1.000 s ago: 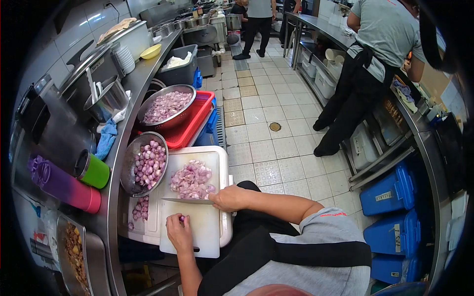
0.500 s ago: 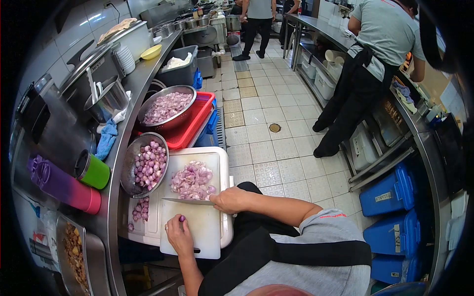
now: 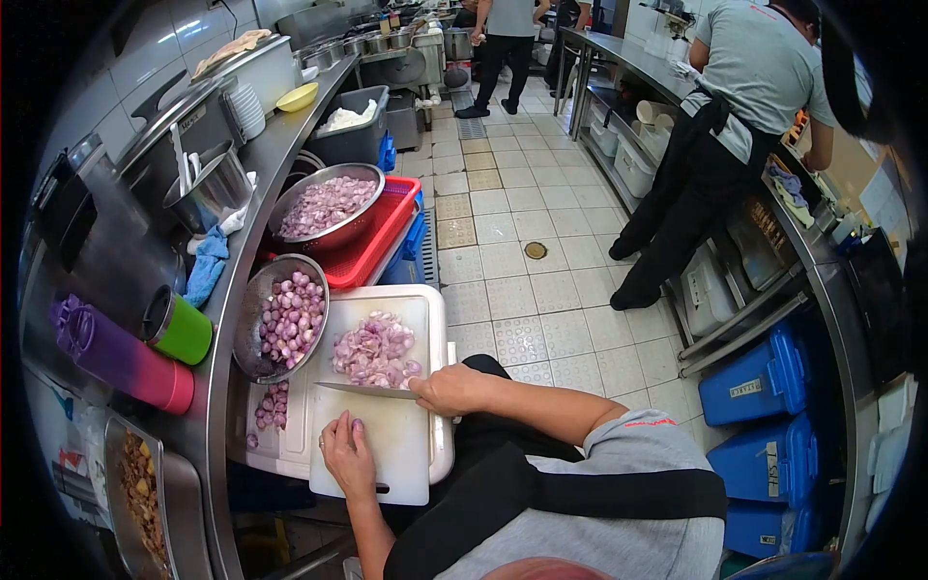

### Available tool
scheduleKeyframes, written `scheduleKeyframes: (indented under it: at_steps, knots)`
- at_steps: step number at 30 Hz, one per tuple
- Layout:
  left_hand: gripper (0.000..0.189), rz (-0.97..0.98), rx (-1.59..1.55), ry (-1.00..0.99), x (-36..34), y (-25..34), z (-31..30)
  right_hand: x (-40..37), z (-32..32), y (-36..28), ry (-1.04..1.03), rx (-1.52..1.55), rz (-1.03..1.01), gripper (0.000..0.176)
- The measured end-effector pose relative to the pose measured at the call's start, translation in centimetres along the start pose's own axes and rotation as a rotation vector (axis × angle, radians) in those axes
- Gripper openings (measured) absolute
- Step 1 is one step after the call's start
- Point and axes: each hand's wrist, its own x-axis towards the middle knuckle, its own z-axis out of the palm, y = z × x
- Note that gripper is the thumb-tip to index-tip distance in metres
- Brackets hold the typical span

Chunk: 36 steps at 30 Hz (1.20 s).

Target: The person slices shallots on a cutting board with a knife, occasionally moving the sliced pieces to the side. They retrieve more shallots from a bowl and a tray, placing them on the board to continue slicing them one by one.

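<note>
My right hand point(image 3: 450, 390) is closed round the handle of a knife point(image 3: 367, 391), whose blade lies across the white cutting board point(image 3: 401, 449). Just beyond the blade is a pile of cut shallots point(image 3: 375, 350). Below the knife, my left hand point(image 3: 346, 452) pinches a small shallot point(image 3: 358, 425) at its fingertips, over the board. Left of the board, a metal bowl point(image 3: 253, 333) tilts and holds whole peeled shallots point(image 3: 293, 314). Several loose shallots point(image 3: 273, 406) lie in the white tray point(image 3: 295, 452) under the board.
A large colander point(image 3: 362, 217) of cut shallots stands in a red basket point(image 3: 391, 242). The steel counter point(image 3: 224, 387) on the left bears a purple-pink bottle point(image 3: 126, 362) and a green tumbler point(image 3: 184, 329). Blue bins point(image 3: 754, 382) stand at right. A co-worker point(image 3: 744, 116) bends over the right counter.
My left hand has turned slightly, and the shallot in its fingertips shows less dark purple. The knife and my right hand have hardly moved. The whole view has shifted a little.
</note>
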Motion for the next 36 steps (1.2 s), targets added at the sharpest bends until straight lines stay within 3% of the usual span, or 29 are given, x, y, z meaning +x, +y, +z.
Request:
scheduleKeyframes:
  at_steps: [14, 27, 36]
  knots:
    - [0.016, -0.027, -0.23, -0.029, -0.2, 0.1, -0.1, 0.0, -0.2, -0.1, -0.008, 0.023, 0.014, 0.034]
    - [0.019, 0.04, -0.191, -0.032, -1.1, -0.1, 0.4, 0.1, 0.6, 0.1, 0.034, -0.024, -0.002, 0.031]
    - [0.013, -0.16, -0.365, -0.106, -0.4, 3.3, 0.6, -0.2, 0.2, -0.1, 0.019, -0.065, -0.054, 0.031]
